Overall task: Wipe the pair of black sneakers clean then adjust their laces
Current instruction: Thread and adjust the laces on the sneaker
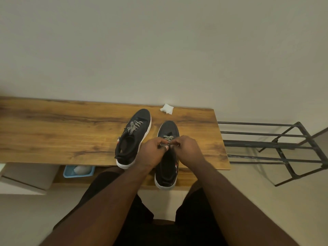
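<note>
Two black sneakers with white soles stand on a wooden table [53, 132], toes pointing at the wall. The left sneaker [132, 139] sits untouched, its black-and-white patterned laces showing. The right sneaker [167, 164] overhangs the table's near edge at the heel. Over its tongue, my left hand [152, 151] and my right hand [188, 150] meet, each pinching the patterned lace [167, 139]. Fingers hide the lace ends. A crumpled white wipe [166, 108] lies at the table's far edge by the wall.
A black metal rack [276, 144] stands right of the table. Below the table's near edge sit a blue tray [68, 172] holding a white object and a pale box [26, 176]. My legs in black shorts are below.
</note>
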